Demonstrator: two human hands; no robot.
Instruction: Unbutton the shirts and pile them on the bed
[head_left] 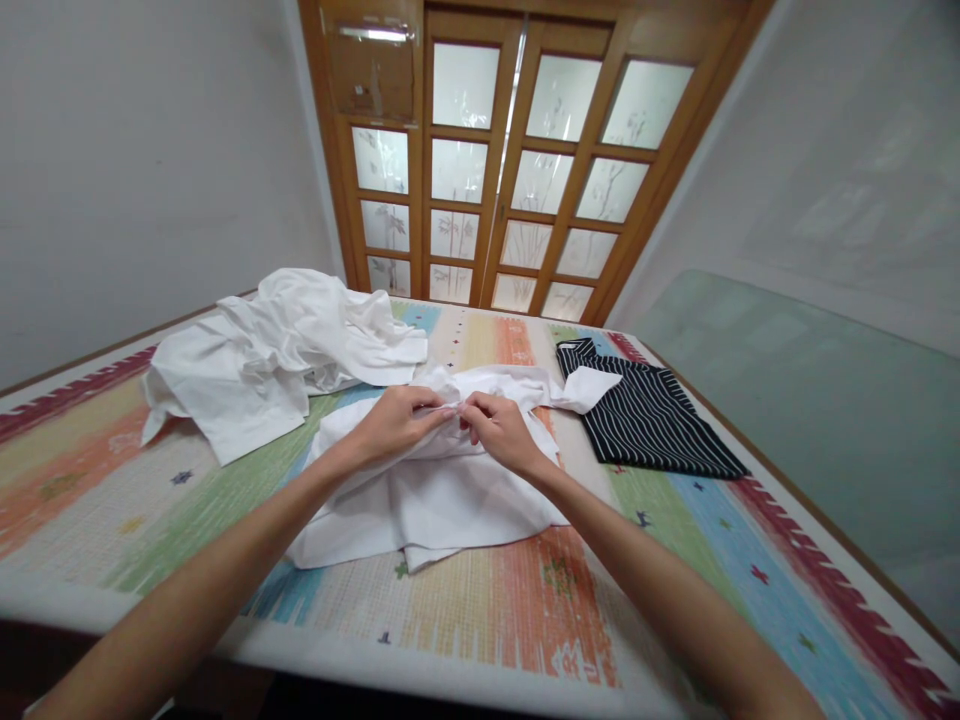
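A white shirt (465,495) lies loosely bunched on the table in front of me, its lower edge spread toward me. One white sleeve end or flap reaches right, over the edge of a striped garment. My left hand (405,420) and my right hand (495,425) meet at the shirt's upper middle. Both are closed in a pinch on the white cloth, thumbs almost touching. What lies right between the fingertips, perhaps an edge of the shirt, is too small to make out.
A crumpled pile of white cloth (300,340) lies at the back left. On the right is a folded black garment with white stripes (652,415). A colourful patterned cloth (517,600) covers the table. Wooden doors with glass panes (487,170) stand beyond, with walls at both sides.
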